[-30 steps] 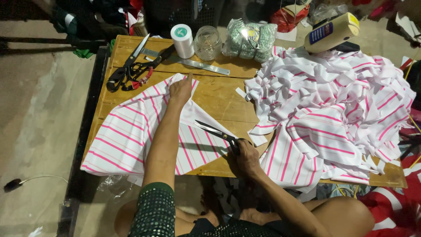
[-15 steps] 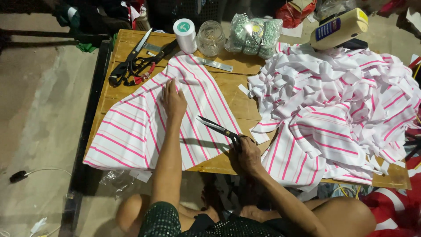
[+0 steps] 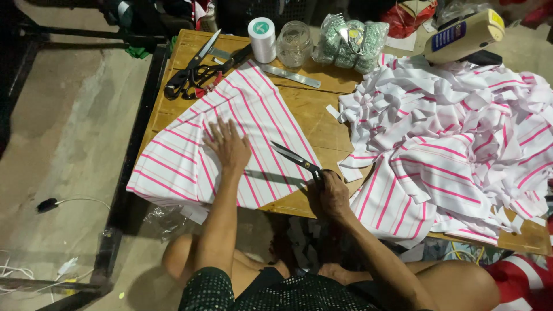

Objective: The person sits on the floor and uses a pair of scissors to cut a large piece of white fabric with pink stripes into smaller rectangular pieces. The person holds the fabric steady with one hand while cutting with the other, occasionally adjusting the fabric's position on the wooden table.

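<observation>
Your left hand point(image 3: 229, 147) lies flat on the striped panel point(image 3: 230, 138); your right point(image 3: 331, 193) clenches scissors point(image 3: 296, 158) pointing to 10 o'clock, cut barely begun.

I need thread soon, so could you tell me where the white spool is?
In the head view, the white thread spool stands at the wooden table's far edge, between the black-handled scissors and the clear glass jar.

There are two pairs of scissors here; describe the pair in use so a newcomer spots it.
On the wooden table, find the flat pink-striped white cloth under the left hand. At its right edge, the right hand grips slim steel scissors; the larger black-handled shears lie unused at the far corner.
</observation>
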